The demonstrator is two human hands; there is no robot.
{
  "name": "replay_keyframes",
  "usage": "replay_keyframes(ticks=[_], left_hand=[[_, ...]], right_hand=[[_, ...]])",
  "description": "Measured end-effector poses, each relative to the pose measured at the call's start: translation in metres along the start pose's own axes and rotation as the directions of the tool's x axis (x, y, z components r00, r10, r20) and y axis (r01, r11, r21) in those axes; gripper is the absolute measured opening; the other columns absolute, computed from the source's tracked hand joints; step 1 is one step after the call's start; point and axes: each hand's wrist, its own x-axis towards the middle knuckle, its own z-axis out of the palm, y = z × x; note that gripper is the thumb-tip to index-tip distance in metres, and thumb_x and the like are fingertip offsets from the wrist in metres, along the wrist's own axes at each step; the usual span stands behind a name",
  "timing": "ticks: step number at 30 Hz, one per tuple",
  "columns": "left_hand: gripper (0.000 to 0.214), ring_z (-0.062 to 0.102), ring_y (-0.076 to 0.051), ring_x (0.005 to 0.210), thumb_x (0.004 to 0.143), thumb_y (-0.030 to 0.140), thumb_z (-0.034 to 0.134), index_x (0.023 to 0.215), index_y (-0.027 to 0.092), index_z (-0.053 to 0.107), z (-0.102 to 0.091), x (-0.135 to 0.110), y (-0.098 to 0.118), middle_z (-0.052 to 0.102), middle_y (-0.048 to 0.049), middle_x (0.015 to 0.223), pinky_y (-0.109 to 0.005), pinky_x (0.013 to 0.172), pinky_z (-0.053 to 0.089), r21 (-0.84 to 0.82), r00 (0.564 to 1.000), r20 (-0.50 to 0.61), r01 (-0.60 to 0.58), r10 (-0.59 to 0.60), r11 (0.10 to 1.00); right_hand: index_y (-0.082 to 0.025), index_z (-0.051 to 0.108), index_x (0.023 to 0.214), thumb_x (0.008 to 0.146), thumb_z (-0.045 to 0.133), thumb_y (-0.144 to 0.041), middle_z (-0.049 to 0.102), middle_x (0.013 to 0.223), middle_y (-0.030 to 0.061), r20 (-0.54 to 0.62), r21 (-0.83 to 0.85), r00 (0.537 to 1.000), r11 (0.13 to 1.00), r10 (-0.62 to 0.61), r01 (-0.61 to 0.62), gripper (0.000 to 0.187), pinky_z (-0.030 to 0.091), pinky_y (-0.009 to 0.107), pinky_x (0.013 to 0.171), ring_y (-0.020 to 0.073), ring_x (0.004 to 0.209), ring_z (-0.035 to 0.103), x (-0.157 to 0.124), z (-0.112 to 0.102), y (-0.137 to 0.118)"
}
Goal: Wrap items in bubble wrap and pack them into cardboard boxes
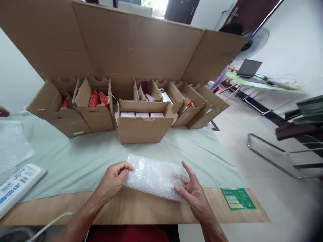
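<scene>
A sheet of clear bubble wrap [152, 174] lies on the table's near edge, half on the pale green cloth [83, 161]. My left hand [114, 178] pinches its left end with curled fingers. My right hand [193, 191] rests against its right end, fingers stretched out and apart. Behind the wrap stands a small open cardboard box [143, 129] with white packs inside.
A row of open cardboard boxes [96, 117] with red and white packs lines the back, under a big raised carton flap [131, 43]. A white power strip [15, 186] lies at left, a green card [238, 198] at right. Another person's fingers [3, 111] show at far left.
</scene>
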Motion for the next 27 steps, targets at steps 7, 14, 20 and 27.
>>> replay_keyframes(ticks=[7,14,20,27], left_hand=[[0.027,0.063,-0.016,0.071,0.083,0.029,0.05,0.084,0.02,0.075,-0.01,0.005,0.043,0.073,-0.0041,0.085,-0.026,0.058,0.045,0.228,0.914,-0.114,-0.357,0.389,0.906],[0.029,0.069,-0.02,0.099,0.092,0.021,0.048,0.103,0.018,0.074,-0.042,0.029,0.125,0.075,-0.0067,0.105,-0.034,0.091,0.054,0.634,0.567,-0.088,-0.603,0.819,0.485],[0.037,0.061,-0.028,0.116,0.089,0.02,0.044,0.117,0.013,0.068,-0.068,0.088,0.152,0.068,-0.0115,0.121,-0.046,0.106,0.045,0.817,0.562,-0.007,-0.474,0.827,0.328],[0.046,0.047,-0.016,0.063,0.096,0.047,0.033,0.063,0.02,0.051,-0.082,0.099,0.164,0.052,-0.0029,0.066,-0.03,0.064,0.038,0.786,0.839,0.165,-0.429,0.519,0.444]], right_hand=[[-0.028,0.082,0.098,0.092,0.068,-0.042,0.08,0.096,0.007,0.138,-0.3,0.923,0.873,-0.36,0.385,0.021,0.062,0.038,0.084,0.0238,0.091,0.075,0.017,-0.014,-0.038],[-0.026,0.078,0.105,0.095,0.061,-0.027,0.079,0.103,0.0055,0.02,-0.568,0.692,0.561,-0.722,0.602,0.02,0.06,0.04,0.091,0.0231,0.097,0.073,0.073,-0.003,-0.135],[-0.022,0.073,0.12,0.092,0.054,-0.013,0.074,0.12,0.0059,0.207,-0.701,0.507,0.234,-0.837,0.673,0.035,0.054,0.045,0.101,0.0237,0.114,0.067,0.154,0.008,-0.181],[-0.018,0.08,0.107,0.087,0.055,-0.019,0.078,0.103,0.0036,0.511,-0.652,0.757,0.391,-0.406,0.65,0.032,0.054,0.035,0.09,0.0219,0.096,0.071,0.203,-0.002,-0.198]])
